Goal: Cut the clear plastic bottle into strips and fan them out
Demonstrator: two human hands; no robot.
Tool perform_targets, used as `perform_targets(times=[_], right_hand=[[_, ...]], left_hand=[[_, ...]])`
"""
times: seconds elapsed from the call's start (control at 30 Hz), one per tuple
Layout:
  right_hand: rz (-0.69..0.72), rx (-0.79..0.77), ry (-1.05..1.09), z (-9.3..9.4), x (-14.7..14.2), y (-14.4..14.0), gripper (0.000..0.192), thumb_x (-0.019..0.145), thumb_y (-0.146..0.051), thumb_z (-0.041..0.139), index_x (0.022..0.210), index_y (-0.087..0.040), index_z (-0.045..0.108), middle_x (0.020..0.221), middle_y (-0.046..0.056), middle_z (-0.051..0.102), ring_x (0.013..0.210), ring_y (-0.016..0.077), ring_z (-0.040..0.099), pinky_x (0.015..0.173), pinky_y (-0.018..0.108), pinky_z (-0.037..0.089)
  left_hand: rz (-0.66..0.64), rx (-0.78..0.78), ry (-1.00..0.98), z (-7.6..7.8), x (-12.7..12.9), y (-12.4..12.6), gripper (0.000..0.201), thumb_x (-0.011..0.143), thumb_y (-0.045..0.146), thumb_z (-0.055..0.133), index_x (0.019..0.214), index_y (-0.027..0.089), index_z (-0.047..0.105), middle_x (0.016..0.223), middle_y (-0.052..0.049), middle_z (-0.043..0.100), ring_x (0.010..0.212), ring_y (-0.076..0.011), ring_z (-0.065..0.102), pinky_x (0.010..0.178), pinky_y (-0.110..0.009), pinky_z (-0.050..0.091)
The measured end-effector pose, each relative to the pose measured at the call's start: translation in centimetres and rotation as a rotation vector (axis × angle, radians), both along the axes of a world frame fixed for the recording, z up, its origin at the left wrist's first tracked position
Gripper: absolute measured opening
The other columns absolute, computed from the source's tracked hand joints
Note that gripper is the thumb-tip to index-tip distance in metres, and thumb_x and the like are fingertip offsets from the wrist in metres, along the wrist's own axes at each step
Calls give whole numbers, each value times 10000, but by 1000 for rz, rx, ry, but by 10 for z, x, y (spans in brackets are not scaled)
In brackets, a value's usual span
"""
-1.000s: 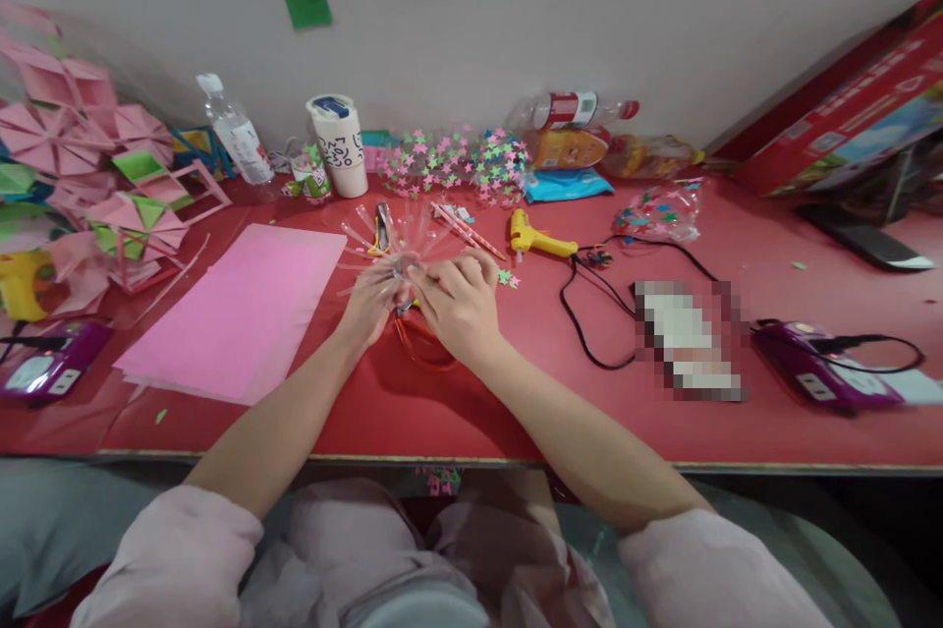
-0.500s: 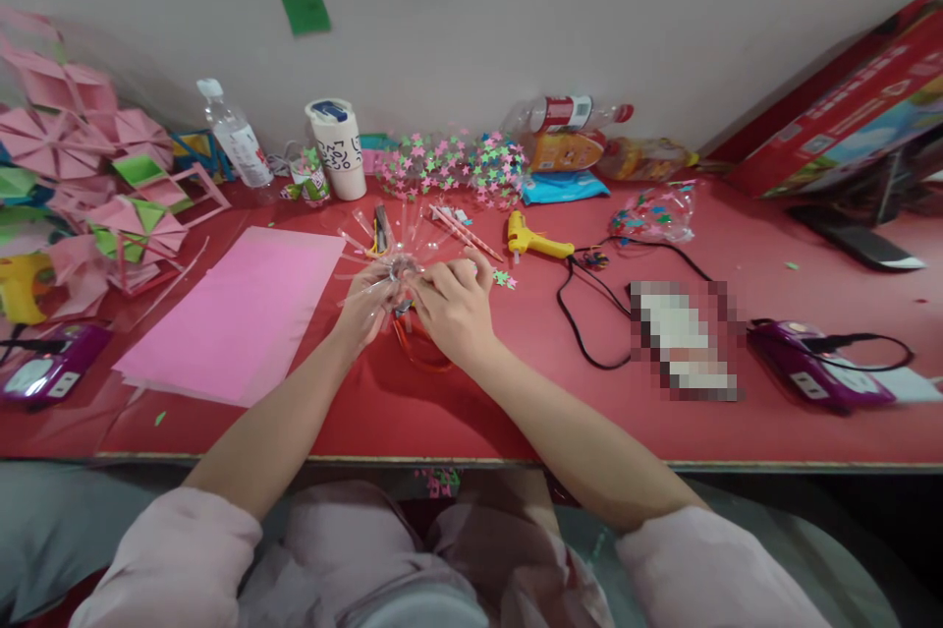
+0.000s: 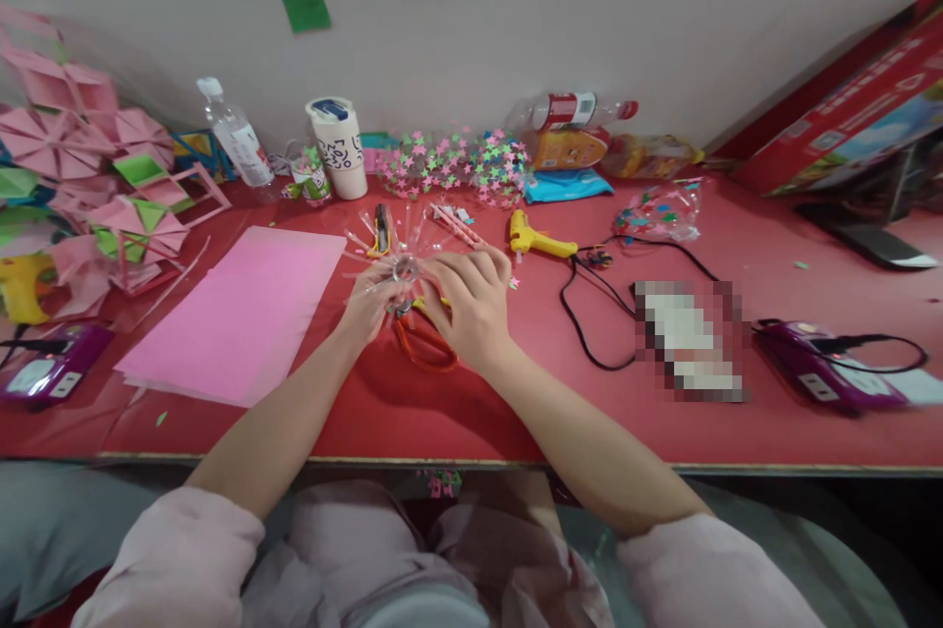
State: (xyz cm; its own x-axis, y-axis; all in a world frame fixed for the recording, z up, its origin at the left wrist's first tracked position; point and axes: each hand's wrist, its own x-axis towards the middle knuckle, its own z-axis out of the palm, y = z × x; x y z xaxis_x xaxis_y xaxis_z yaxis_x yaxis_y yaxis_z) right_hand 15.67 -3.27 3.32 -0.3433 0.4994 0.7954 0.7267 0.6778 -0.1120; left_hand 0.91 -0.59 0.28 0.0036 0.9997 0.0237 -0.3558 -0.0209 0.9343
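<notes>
Both hands meet over the middle of the red table (image 3: 516,412). My left hand (image 3: 370,304) grips a clear plastic bottle top (image 3: 404,253) cut into several thin strips that fan outward. My right hand (image 3: 471,299) pinches strips on its right side. Orange-handled scissors (image 3: 419,341) lie on the table just under and between the hands. A yellow glue gun (image 3: 534,237) lies a little to the right of my right hand.
A pink paper sheet (image 3: 236,314) lies left of the hands. Folded pink paper shapes (image 3: 88,176) pile at far left. Along the wall stand a water bottle (image 3: 234,135), a white cup (image 3: 340,146) and a star-covered piece (image 3: 457,161). Black cable (image 3: 589,314) and purple devices (image 3: 817,368) sit right.
My right hand has shifted slightly right and closed over the strips; the cut plastic piece has turned a little in my left hand, and more of the scissors shows.
</notes>
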Motion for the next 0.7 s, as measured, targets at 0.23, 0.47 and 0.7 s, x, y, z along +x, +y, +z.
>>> perform_targets(times=[0.23, 0.47, 0.7], right_hand=[[0, -36, 5, 0, -3, -1, 113, 913, -191, 493, 922, -222, 600, 975, 24, 728, 850, 178, 549, 913, 382, 314], [42, -8, 40, 1, -4, -1, 117, 924, -193, 483, 850, -223, 567, 884, -9, 734, 781, 156, 550, 916, 360, 320], [10, 44, 86, 7, 0, -4, 105, 920, -224, 526, 878, -234, 622, 899, -8, 738, 825, 165, 556, 870, 370, 327]], left_hand=[[12, 17, 10, -1, 1, 0, 214, 502, 130, 629, 713, 165, 645, 556, 49, 518, 451, -38, 362, 436, -208, 253], [-31, 18, -55, -3, -2, 0, 339, 531, 132, 659, 866, 165, 696, 631, 49, 570, 463, -25, 418, 455, -185, 302], [-34, 17, 17, 3, 1, -3, 235, 519, 161, 655, 753, 153, 668, 498, 68, 489, 428, -34, 379, 433, -194, 265]])
